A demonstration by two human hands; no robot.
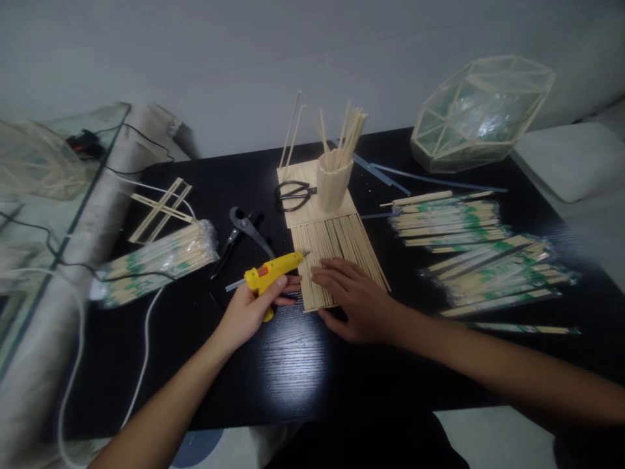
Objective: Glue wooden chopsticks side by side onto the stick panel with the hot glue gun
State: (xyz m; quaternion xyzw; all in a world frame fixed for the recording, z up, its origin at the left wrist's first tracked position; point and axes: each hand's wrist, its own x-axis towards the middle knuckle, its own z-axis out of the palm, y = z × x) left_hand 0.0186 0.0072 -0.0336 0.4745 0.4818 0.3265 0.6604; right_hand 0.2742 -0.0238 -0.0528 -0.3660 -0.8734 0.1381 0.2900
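My left hand [251,309] is closed round a yellow glue gun [273,270], whose nozzle points right at the left edge of a flat mat of bamboo sticks [342,244]. My right hand [354,296] lies flat on the mat's near end, fingers stretched out to the left. Behind the mat stands a round stick-built cup [333,182] holding loose sticks, on a pale wooden board [303,176].
Black scissors [293,194] lie on the board, pliers [241,231] to its left. Wrapped chopstick bundles lie left [161,260] and right [478,251]. A stick cross [161,207], a clear faceted frame [481,111] and a white cable [144,345] are on the black table [273,365].
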